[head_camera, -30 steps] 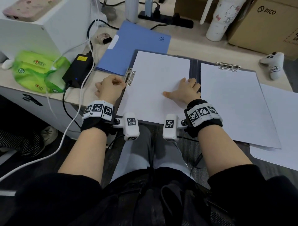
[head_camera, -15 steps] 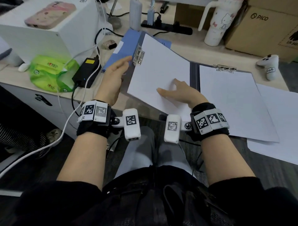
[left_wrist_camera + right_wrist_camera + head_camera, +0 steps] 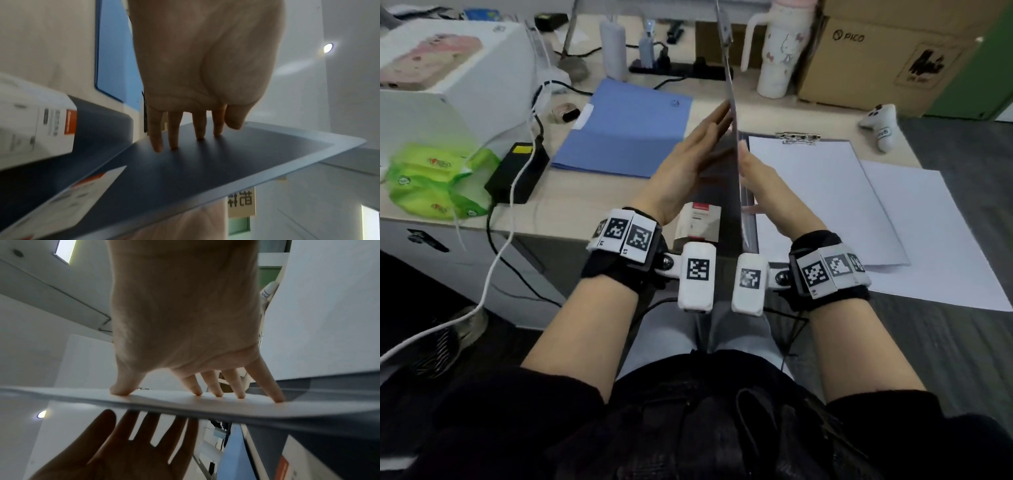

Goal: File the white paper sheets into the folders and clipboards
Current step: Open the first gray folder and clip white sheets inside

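The dark folder cover [image 3: 732, 144] stands nearly upright on the worktop [image 3: 585, 192], edge-on from above, with a white sheet [image 3: 185, 400] against its right face. The left hand [image 3: 688, 168] presses flat, fingers straight, on its left side; the right hand [image 3: 760, 181] presses spread fingertips [image 3: 219, 394] on the sheet, neither grip curled. A clipboard [image 3: 825, 192] holding paper lies just right

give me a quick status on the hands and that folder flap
Left hand flat on folder flap, right hand opposite on its sheet. Flap upright, mid-close. Nothing blocking.
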`<state>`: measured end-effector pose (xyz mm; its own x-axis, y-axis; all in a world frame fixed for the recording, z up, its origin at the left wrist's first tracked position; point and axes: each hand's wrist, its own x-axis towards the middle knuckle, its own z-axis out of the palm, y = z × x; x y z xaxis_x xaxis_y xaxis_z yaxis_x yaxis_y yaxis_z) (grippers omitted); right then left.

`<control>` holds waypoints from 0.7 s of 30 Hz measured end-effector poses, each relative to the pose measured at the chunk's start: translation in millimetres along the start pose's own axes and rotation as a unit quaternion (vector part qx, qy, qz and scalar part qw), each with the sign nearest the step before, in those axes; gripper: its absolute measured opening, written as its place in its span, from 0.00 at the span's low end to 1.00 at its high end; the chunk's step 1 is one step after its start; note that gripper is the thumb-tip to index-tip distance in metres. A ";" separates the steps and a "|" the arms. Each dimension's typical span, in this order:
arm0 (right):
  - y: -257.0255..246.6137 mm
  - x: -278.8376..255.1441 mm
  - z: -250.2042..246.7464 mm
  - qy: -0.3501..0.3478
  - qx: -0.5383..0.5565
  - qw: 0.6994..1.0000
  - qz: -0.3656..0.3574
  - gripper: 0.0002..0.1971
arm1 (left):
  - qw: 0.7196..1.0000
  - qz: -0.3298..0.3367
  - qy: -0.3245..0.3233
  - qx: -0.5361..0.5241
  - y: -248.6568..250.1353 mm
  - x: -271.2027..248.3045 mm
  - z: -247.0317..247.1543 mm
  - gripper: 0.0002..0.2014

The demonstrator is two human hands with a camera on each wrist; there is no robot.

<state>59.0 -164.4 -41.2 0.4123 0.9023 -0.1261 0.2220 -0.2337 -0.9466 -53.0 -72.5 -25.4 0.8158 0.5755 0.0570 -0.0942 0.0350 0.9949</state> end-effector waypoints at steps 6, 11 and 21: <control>-1.1 -28.8 -37.1 0.142 0.035 0.988 -0.050 0.17 | 0.995 -0.045 -0.029 0.090 -13.6 20.1 47.8 0.22; 7.2 -49.9 -68.4 0.279 0.174 0.941 -0.082 0.25 | 0.985 -0.066 -0.010 0.162 -23.1 31.7 84.0 0.22; 53.7 -76.1 -128.5 0.486 0.308 0.816 -0.056 0.22 | 0.949 -0.104 0.069 0.289 -68.5 57.7 120.2 0.22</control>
<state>153.1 -292.2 -44.3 0.9924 0.1220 -0.0175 -0.0568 0.3263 -0.9435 69.2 -139.9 -80.3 0.6958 0.7086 -0.1173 0.4223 -0.2716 0.8648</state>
